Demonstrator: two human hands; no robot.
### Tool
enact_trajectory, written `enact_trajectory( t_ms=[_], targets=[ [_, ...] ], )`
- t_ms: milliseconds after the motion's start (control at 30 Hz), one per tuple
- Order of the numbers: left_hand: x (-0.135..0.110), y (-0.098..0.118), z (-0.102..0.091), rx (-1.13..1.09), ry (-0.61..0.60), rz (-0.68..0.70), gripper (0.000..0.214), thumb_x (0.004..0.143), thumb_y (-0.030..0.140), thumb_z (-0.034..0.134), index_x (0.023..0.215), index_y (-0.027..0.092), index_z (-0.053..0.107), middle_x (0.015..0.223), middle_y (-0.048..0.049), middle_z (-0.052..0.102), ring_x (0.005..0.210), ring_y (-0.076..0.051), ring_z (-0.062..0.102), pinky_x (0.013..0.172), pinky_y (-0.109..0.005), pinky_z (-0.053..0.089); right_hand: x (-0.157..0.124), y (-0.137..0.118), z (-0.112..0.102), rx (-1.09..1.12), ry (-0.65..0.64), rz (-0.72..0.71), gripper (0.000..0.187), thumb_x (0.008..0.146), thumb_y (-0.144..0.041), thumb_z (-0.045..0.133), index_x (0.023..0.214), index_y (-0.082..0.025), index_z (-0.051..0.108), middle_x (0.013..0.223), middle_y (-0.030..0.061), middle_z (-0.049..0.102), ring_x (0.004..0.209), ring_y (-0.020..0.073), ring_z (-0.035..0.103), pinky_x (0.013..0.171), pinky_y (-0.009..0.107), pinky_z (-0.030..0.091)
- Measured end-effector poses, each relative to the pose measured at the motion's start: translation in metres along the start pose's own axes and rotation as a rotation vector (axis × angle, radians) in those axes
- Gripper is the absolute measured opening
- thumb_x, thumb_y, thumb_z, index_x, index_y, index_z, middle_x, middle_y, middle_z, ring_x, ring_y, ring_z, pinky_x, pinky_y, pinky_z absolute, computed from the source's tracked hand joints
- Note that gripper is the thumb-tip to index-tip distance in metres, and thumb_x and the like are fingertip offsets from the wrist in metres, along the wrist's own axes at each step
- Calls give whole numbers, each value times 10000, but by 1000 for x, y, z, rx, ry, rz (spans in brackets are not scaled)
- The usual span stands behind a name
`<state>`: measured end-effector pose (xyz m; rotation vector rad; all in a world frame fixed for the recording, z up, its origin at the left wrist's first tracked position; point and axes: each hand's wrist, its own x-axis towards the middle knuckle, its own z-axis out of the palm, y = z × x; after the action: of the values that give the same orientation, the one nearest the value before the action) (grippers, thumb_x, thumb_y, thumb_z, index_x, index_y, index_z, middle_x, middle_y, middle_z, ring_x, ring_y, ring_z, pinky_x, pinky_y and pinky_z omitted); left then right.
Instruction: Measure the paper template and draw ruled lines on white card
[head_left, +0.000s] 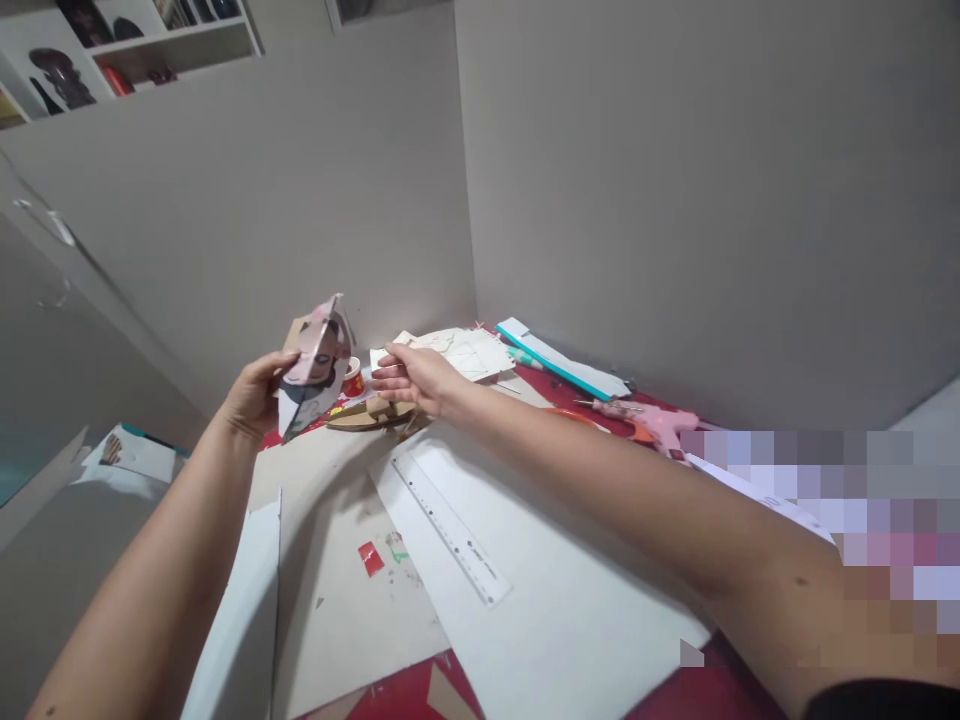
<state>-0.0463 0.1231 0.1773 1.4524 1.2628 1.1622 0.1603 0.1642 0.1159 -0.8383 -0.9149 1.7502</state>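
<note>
My left hand (255,395) is raised above the table and grips a folded printed paper piece (316,362), pink and white with a picture on it. My right hand (415,377) reaches forward beside it with fingers stretched out and apart, holding nothing, just above a brown cardboard shape (367,413) lying on the table. A small red and white cup (353,377) stands between the two hands, behind the paper piece.
A clear ruler (450,530) lies on a large white sheet (555,590). A pink glue gun (660,425), orange scissors (592,418), a teal-edged strip (559,365) and cut paper (465,350) lie near the wall corner. Cardboard sheets (345,560) cover the red table.
</note>
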Motion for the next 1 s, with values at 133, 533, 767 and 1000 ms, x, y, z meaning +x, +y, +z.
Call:
enact_trajectory(
  t_ms=[133,533,767,1000],
  targets=[
    [-18,4,15,120,-68,-76,446,608,378,808,990,181,688,822,-47,710,710,-209,666,649,-317,531,-43,-9,13,-19,-171,-64,343,952,-483,560,1018,-149,595,852,79,678,712,167,688,598,263,590],
    [-125,-2,68,204,8,-125,643,727,560,749,1300,303,609,1116,-64,711,1012,-264,662,779,-325,513,-89,30,-6,-36,-381,58,204,948,-383,595,892,-187,594,639,-51,514,577,93,528,635,251,550],
    [-157,-50,85,-330,48,-352,594,797,683,571,1179,234,646,893,-81,732,769,-241,701,638,-341,540,-102,50,-29,-32,-489,116,142,978,-313,523,1020,-223,625,807,-12,586,659,105,554,639,247,547],
    [-153,-75,112,-713,70,-426,463,881,603,506,1080,226,685,903,-83,763,716,-271,737,669,-398,571,-96,59,-28,-186,-545,93,166,957,-267,547,1023,-203,685,960,27,651,781,116,594,644,208,549]
  ],
)
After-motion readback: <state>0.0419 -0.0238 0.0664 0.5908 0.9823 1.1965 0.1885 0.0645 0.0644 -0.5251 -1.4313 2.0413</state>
